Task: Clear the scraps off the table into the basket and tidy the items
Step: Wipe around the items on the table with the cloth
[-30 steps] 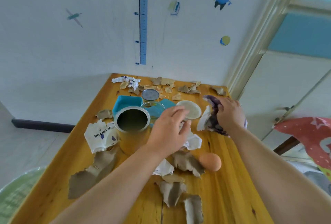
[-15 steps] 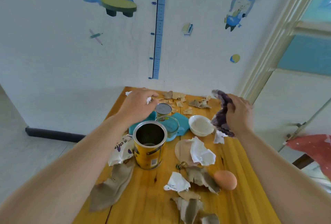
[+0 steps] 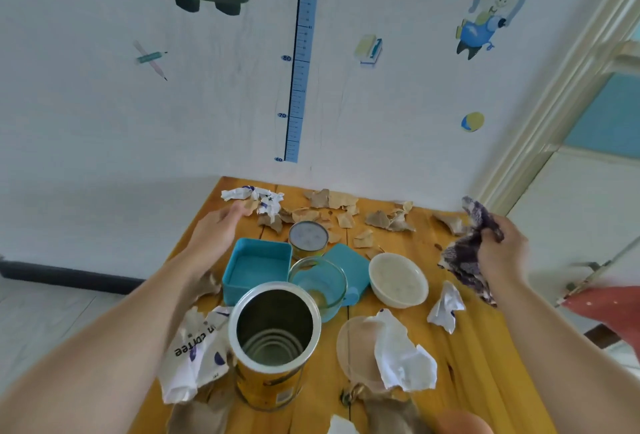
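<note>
Torn brown cardboard scraps [image 3: 332,206] and crumpled white paper [image 3: 256,198] litter the far end of the wooden table [image 3: 467,347]. My left hand [image 3: 216,232] reaches toward that white paper at the far left, fingers extended, fingertips close to it and holding nothing. My right hand [image 3: 504,250] grips a dark patterned cloth [image 3: 467,253] above the table's right edge. More white paper scraps [image 3: 403,357] lie at the front, one [image 3: 445,307] by the cloth. No basket is in view.
An open yellow tin [image 3: 273,343] stands at the front, with a blue box [image 3: 258,265], its lid [image 3: 346,267], a glass [image 3: 318,283], a small can [image 3: 308,237], a white bowl [image 3: 398,279] and an egg [image 3: 464,423] around it. A wall borders the far edge.
My left hand has moved from the table's middle to the far left corner, toward the crumpled white paper. My right hand has lifted the cloth up and to the right. The view has tilted up.
</note>
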The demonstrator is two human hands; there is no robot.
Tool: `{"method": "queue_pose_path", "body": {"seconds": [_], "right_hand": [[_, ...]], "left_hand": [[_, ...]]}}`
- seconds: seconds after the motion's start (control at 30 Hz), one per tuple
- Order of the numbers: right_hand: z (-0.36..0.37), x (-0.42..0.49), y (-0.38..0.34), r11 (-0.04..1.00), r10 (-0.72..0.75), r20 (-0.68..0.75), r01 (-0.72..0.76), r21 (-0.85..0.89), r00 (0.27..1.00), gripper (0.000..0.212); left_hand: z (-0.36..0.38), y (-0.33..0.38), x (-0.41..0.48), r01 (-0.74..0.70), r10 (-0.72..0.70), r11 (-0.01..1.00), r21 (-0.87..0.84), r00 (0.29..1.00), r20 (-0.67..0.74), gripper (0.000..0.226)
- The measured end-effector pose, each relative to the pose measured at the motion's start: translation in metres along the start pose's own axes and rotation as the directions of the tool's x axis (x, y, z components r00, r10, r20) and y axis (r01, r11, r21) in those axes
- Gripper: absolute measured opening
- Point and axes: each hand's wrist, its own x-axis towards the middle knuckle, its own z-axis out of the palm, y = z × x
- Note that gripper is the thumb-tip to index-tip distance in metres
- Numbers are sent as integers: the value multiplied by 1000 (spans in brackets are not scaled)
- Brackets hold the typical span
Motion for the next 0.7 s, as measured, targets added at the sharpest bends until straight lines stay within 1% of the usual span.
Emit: {"method": "queue_pose_path", "body": {"seconds": [0.03,0.1,0.13,0.17,0.27,0.33,0.4,0.43,0.53,0.6,0.7], "right_hand": [[1,8,4,1000,3,0,-3,-30,1000,33],[4,22,10,996,19,9,-18,-91,1000,35],[8,29,13,992,23,4,-22,-121,1000,36],[11,36,16,989,23,-13,-25,-148,1000,36],[21,52,19,971,-5,-80,-15,-241,997,38],[29,63,19,958,-8,-69,-12,-287,998,38],[40,71,18,946,8,0,-7,-324,1000,37],[51,75,18,938,26,59,-4,-346,998,37],[69,77,15,916,75,240,29,-401,968,38],[81,76,12,919,44,367,106,-379,929,36],[99,68,-2,931,-62,528,239,-276,847,31]], "left_hand": [[-2,-6,8,-29,31,996,85,999,-24,50],[-3,-20,25,-115,140,951,286,988,-70,45],[-1,-27,34,-148,183,918,368,981,-63,43],[2,-33,42,-160,197,885,437,979,-42,44],[14,-39,55,-121,137,812,571,991,15,62],[19,-42,58,-119,124,765,633,992,36,69],[23,-43,58,-139,140,733,666,989,52,70],[23,-45,56,-138,142,721,679,989,51,71],[24,-42,54,-155,160,733,662,986,54,71],[24,-39,53,-152,151,735,661,987,59,70],[22,-37,51,-153,149,733,663,987,64,68]]}}
